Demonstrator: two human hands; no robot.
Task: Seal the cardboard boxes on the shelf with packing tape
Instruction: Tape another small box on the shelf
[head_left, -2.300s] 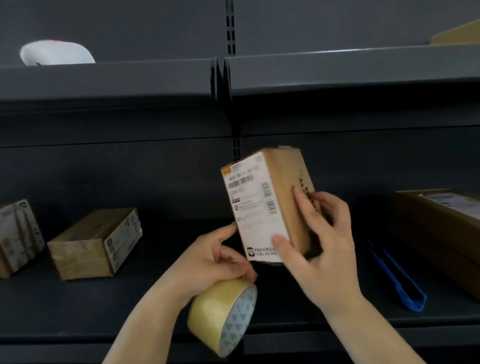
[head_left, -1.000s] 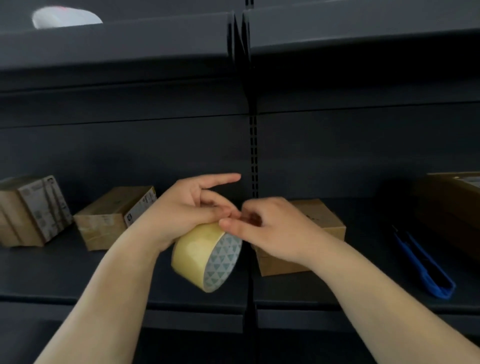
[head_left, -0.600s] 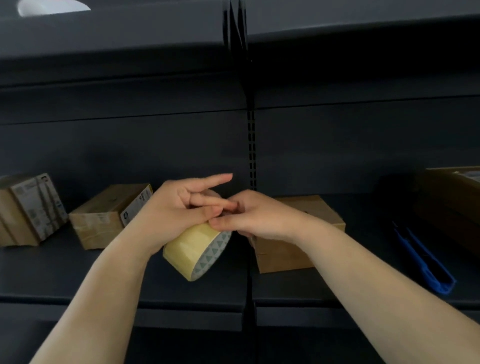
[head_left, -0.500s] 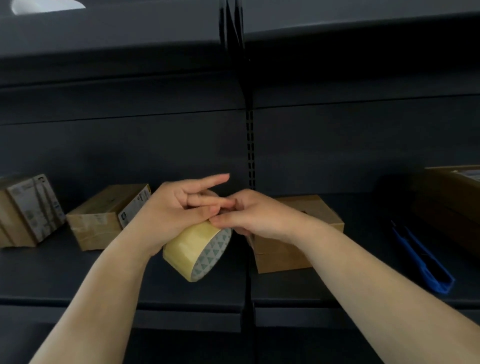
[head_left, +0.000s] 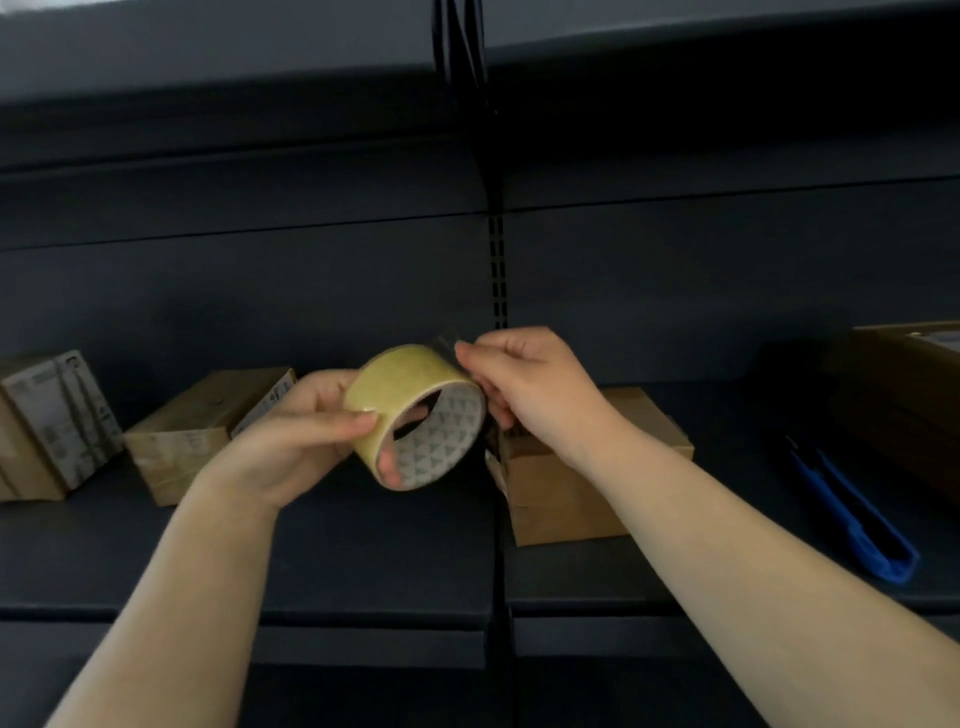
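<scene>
My left hand (head_left: 291, 441) grips a yellowish roll of packing tape (head_left: 410, 395), thumb on its outer face and fingers through the core. My right hand (head_left: 535, 389) pinches the clear free end of the tape (head_left: 448, 340) at the roll's top right, lifted a little off the roll. Behind my right hand a small cardboard box (head_left: 566, 488) lies on the dark shelf (head_left: 363, 561), partly hidden by my wrist.
Two more cardboard boxes stand on the left, one flat (head_left: 202, 426) and one labelled upright (head_left: 52, 421). A larger brown box (head_left: 909, 395) sits at the far right, with a blue tool (head_left: 852, 514) in front of it. An upper shelf (head_left: 218, 67) overhangs.
The box went from my hands to the shelf. The roll has risen and turned its core toward me, and my right hand now pinches the peeled tape end.
</scene>
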